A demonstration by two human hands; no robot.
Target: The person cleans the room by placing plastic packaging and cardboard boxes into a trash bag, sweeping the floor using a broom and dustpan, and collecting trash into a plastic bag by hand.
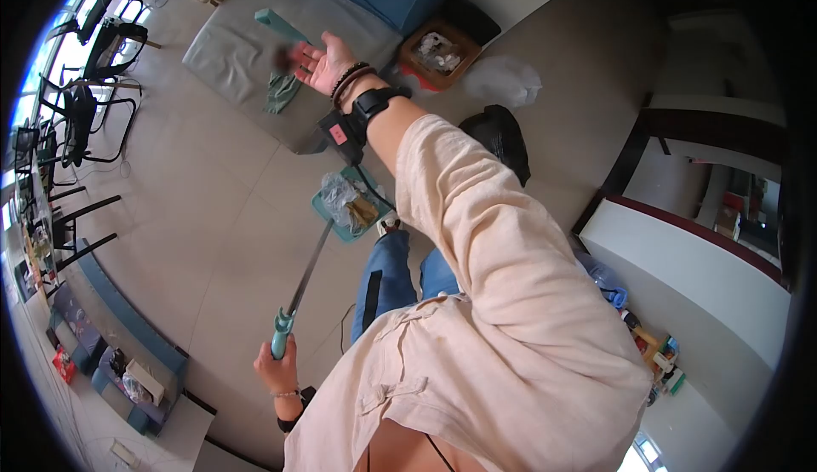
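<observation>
My left hand (277, 368) is closed round the teal grip of a long-handled dustpan (313, 259). In its teal pan lie a clear plastic bag (340, 197) and a yellowish-brown scrap (361, 211). My right hand (323, 65) reaches out over a grey cushioned seat (234, 42), palm up with the fingers apart. A small dark blurred thing (284, 57) shows at its fingertips; whether they touch it I cannot tell. Beyond the fingers is a teal handle-like piece (279, 22), its far part hidden by the hand. A crumpled green cloth (282, 94) lies on the seat.
Right of the seat is a brown bin (441, 53) with white waste inside. A clear plastic bag (504, 80) and a black bag (498, 142) sit on the floor nearby. Black chairs (81, 123) line the left side, and a blue-edged seat (140, 370) stands lower left.
</observation>
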